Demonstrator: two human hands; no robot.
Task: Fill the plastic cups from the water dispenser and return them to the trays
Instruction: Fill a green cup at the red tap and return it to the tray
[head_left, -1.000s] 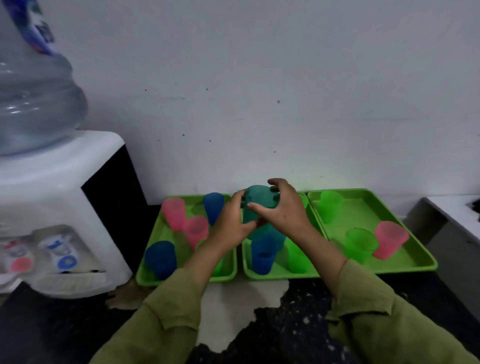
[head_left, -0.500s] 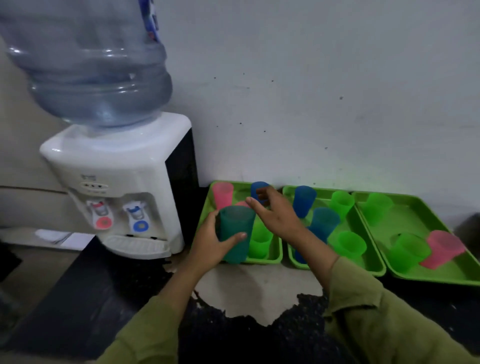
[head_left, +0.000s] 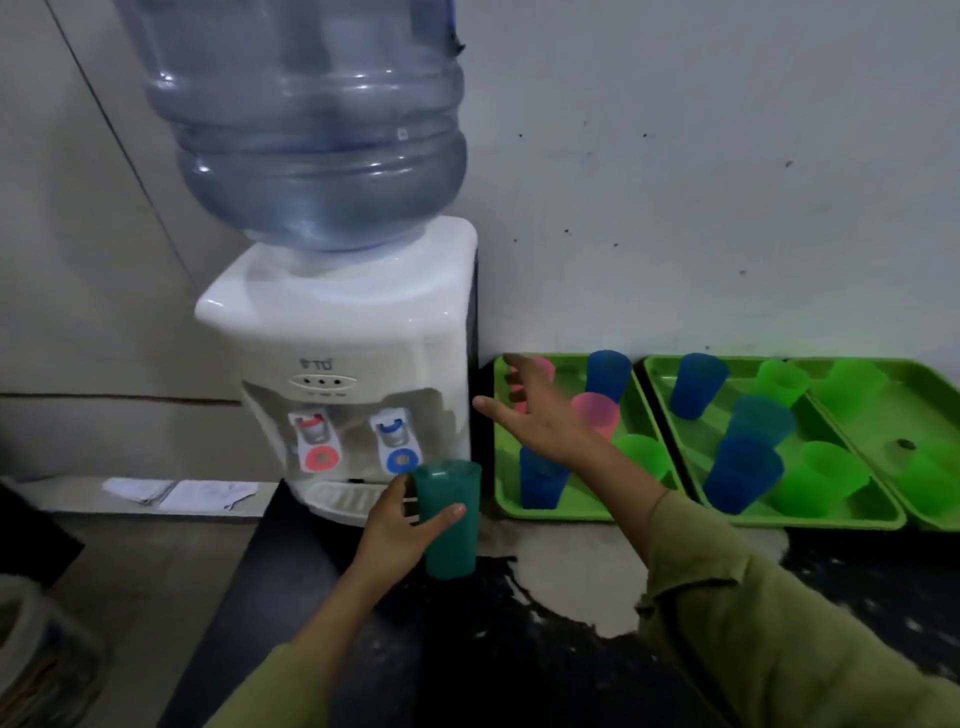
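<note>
The left hand (head_left: 397, 525) is wrapped round a teal cup (head_left: 448, 519); the right hand (head_left: 540, 415) is held spread beyond it, above a green tray (head_left: 550, 512).

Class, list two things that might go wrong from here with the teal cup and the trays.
1. The left hand holds the teal cup right of the blue tap, not under it; dispensing now would likely spill water.
2. The right hand hovers open above the crowded left tray; it might knock a pink cup over.
</note>
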